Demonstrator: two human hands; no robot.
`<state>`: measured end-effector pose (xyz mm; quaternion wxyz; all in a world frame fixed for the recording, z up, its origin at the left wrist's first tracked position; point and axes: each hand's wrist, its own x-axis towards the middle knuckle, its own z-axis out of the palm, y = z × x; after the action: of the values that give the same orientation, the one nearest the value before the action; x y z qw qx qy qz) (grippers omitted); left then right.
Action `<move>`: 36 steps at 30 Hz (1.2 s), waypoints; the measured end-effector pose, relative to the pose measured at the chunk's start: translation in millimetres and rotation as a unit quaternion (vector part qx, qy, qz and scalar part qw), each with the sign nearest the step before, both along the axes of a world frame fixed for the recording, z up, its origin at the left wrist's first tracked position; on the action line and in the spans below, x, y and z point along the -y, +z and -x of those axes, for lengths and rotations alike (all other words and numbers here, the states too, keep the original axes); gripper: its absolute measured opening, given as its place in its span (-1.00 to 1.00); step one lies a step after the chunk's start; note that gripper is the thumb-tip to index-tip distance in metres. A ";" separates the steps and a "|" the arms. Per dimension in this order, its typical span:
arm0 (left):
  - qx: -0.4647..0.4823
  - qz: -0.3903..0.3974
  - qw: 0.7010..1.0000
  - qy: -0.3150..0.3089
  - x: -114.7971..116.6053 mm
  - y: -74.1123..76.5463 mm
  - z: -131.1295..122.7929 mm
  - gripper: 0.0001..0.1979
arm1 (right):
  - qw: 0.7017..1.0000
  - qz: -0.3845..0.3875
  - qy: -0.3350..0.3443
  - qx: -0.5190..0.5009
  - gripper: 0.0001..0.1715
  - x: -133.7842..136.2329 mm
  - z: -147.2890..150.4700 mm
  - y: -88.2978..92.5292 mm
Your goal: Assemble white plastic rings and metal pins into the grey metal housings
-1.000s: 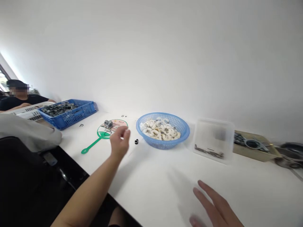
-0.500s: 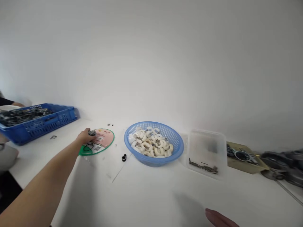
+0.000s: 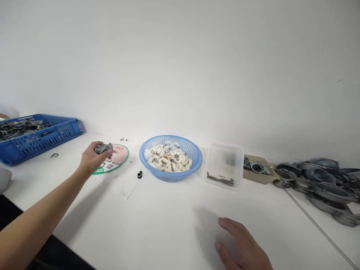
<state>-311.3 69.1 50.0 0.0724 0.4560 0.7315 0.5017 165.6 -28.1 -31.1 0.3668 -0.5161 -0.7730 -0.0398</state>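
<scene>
My left hand (image 3: pixel 91 156) is closed on a small grey metal part (image 3: pixel 103 148), its exact kind unclear. It is raised over the left side of a round pink fan with a green rim (image 3: pixel 121 153), which lies on the white table. My right hand (image 3: pixel 242 243) hovers low at the front, thumb and fingers apart, holding nothing. Beyond the hands sits a blue plastic basket (image 3: pixel 171 176) filled with white curved pieces (image 3: pixel 168 157). Small black rings (image 3: pixel 140 174) lie between the fan and the basket.
At the left stands a blue crate (image 3: pixel 56 138) of dark parts. Right of the basket are a clear plastic box (image 3: pixel 225 161) with thin metal pins, a cardboard tray (image 3: pixel 257 176) of parts, and a heap of grey ring-shaped castings (image 3: pixel 323 183). A white wall (image 3: pixel 180 67) rises behind.
My left hand has lifted off the fan with the grey part in it. My right hand has come further into view. The camera view has turned to the right.
</scene>
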 end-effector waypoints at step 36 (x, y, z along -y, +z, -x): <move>0.209 0.090 0.836 -0.500 76.0 -67.7 -293.2 -0.48 | 0.973 0.137 -0.038 -0.182 -0.34 -4.7 21.4 37.9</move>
<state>-18.1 -6.9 -17.7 0.5052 0.6354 0.4136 0.4123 144.2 -23.4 6.9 0.4249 -0.5891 -0.6714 0.1472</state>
